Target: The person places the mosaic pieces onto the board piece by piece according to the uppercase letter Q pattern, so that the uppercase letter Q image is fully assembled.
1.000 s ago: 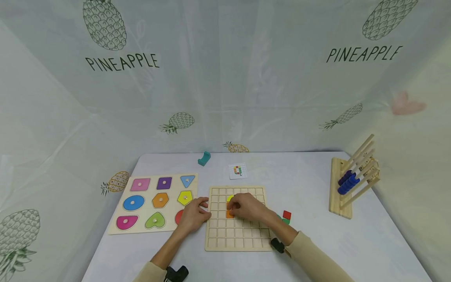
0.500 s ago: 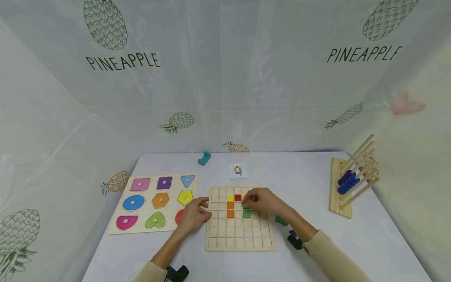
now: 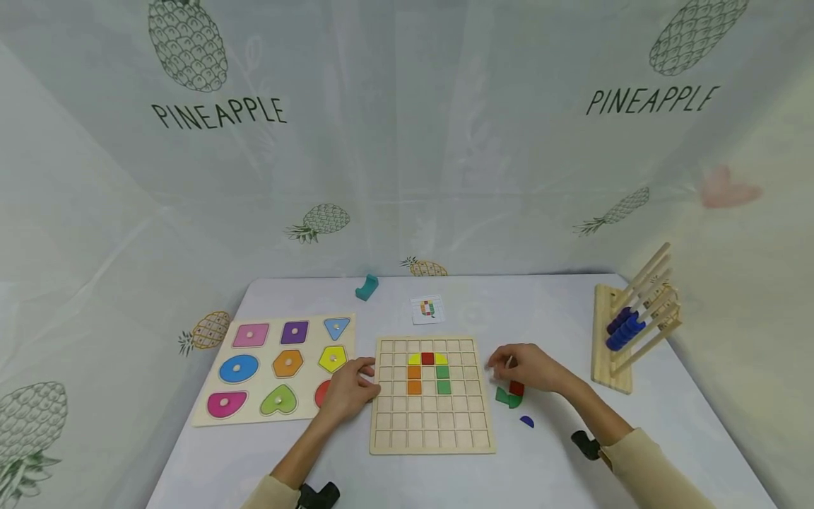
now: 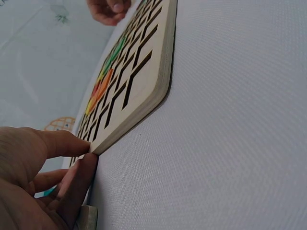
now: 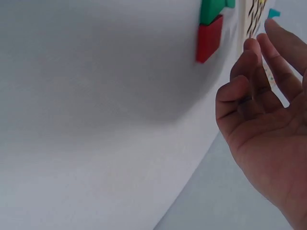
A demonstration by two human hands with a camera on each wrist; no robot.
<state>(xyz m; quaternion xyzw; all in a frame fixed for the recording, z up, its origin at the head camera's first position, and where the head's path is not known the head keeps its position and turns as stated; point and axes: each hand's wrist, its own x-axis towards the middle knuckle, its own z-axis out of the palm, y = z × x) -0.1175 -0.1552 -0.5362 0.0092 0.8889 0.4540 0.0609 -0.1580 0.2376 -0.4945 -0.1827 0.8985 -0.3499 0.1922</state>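
In the head view my left hand [image 3: 346, 390] rests at the left edge of a wooden grid board [image 3: 432, 431], its fingertips touching the rim. Set in the grid are two yellow pieces [image 3: 415, 358], a red square [image 3: 427, 358], two orange squares [image 3: 414, 387] and two green squares [image 3: 443, 387]. My right hand [image 3: 531, 366] hovers right of the board, fingers loosely bent and holding nothing. Just below it lie green pieces [image 3: 502, 395] and a red block [image 3: 516, 389]. The right wrist view shows the red block [image 5: 209, 39] beside the bent fingers.
A shape puzzle board [image 3: 299, 417] lies on the left, partly behind my left hand. A small pattern card [image 3: 427, 309] and a teal curved piece [image 3: 367, 287] are at the back. A wooden peg stand with blue beads [image 3: 626, 331] stands right. A blue half-round piece [image 3: 527, 421] lies near me.
My right hand has moved from the orange squares across to the green squares, then off the board to the right, uncovering the pieces in the grid. My left hand has stayed put.
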